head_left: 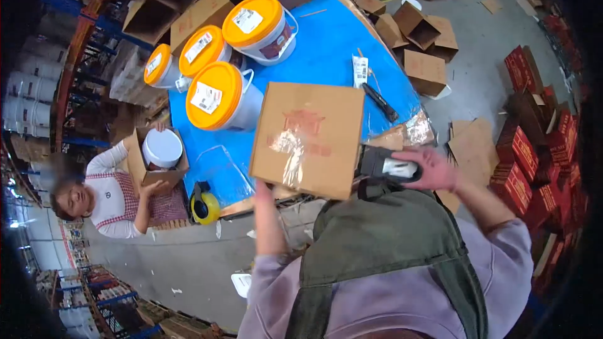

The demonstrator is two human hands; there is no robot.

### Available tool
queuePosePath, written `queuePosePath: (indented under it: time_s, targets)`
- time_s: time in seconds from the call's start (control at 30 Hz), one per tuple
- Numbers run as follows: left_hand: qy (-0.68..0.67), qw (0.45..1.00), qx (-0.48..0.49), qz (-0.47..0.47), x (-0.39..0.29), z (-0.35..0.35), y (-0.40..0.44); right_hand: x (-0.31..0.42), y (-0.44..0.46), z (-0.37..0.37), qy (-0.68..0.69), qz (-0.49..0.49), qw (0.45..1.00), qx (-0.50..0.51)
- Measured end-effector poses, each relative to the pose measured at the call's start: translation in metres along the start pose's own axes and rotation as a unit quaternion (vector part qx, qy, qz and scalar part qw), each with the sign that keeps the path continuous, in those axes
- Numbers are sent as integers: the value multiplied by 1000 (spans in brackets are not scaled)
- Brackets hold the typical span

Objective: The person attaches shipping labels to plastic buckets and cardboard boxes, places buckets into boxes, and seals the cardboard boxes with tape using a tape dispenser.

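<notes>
A closed cardboard box [308, 138] with red print and shiny clear tape is in front of me at the near edge of the blue-topped table [326, 37]. My left hand [266, 198] grips the box at its near left corner, and its fingers are mostly hidden. At the right, my right hand [433, 169] is closed around a black boxy hand-held device [370, 162] with a whitish part, close beside the box; its exact kind is unclear. A black tool [379, 102] and a white printed label sheet [360, 71] lie beyond the box.
Several white buckets with orange lids [215, 95] stand on the table's far left. A tape dispenser with yellow tape [205, 204] lies at the near left edge. A co-worker [125, 182] holds an open carton with a white-lidded tub [162, 148]. Red cartons [521, 163] are piled at right.
</notes>
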State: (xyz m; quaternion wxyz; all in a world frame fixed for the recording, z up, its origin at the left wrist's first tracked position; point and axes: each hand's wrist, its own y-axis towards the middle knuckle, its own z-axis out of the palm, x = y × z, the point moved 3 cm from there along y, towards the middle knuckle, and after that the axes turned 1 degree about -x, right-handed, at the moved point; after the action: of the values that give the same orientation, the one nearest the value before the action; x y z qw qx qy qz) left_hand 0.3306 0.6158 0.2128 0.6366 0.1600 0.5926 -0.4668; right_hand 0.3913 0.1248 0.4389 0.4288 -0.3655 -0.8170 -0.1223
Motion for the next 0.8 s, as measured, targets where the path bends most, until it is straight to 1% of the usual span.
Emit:
queuePosePath:
  time_s: [0.03, 0.07, 0.1, 0.13, 0.17, 0.2, 0.23, 0.27, 0.3, 0.33, 0.37, 0.4, 0.43, 0.47, 0.5, 0.57, 0.6, 0.63, 0.67, 0.7, 0.73, 0.77, 0.8]
  targets:
    - [-46, 997, 8, 68, -20, 50, -35, -30, 7, 23, 47, -26, 998, -16]
    - [-90, 986, 21, 136, -52, 99, -68, -43, 15, 41, 26, -43, 997, -66]
    - [-85, 986, 30, 143, -60, 99, -53, -46, 20, 51, 9, -56, 992, -114]
    - [-116, 981, 64, 142, -68, 87, -37, -40, 28, 48, 69, -80, 985, -139]
    - [-149, 974, 100, 142, -89, 95, -33, -36, 38, 41, 127, -107, 972, -164]
    - [-145, 973, 107, 147, -110, 103, -31, -49, 51, 42, 150, -54, 973, -165]
    - [-157, 961, 188, 127, -151, 139, -58, -65, 73, 37, 225, -51, 957, -176]
    - [-167, 945, 261, 101, -173, 163, -74, -76, 96, 22, 299, -44, 936, -181]
    - [-167, 947, 256, 99, -173, 171, -71, -75, 122, 0, 388, -62, 906, -157]
    - [-42, 973, 140, 179, -172, 172, -65, -73, 148, -21, 473, -78, 868, -130]
    - [86, 964, 20, 251, -169, 169, -61, -79, 169, -36, 553, -40, 827, -94]
    - [240, 910, 6, 338, -161, 164, -53, -85, 178, -40, 626, 0, 778, -57]
    - [408, 840, -49, 355, -167, 179, -62, -82, 171, -40, 626, 3, 780, -30]
    - [562, 739, -100, 358, -175, 196, -66, -79, 165, -41, 625, 3, 781, -4]
    - [561, 743, -92, 353, -172, 190, -52, -118, 162, -19, 439, -123, 890, -7]
    - [566, 739, -117, 345, -173, 213, -77, -100, 97, -2, 376, -137, 914, 70]
    - [570, 733, -136, 346, -171, 223, -86, -111, 73, 16, 436, -45, 886, 150]
    - [577, 702, -172, 379, -156, 217, -93, -118, 51, 33, 486, 50, 843, 226]
    - [580, 703, -179, 371, -147, 221, -106, -104, 36, 43, 366, -54, 905, 209]
    - [603, 688, -199, 353, -140, 227, -124, -100, 45, 55, 373, -50, 900, 218]
    - [624, 672, -216, 336, -132, 230, -141, -91, 61, 73, 454, -34, 846, 279]
    - [655, 638, -223, 339, -115, 223, -151, -78, 78, 83, 524, -20, 783, 336]
    - [655, 638, -227, 334, -110, 221, -158, -55, 102, 82, 508, 20, 802, 315]
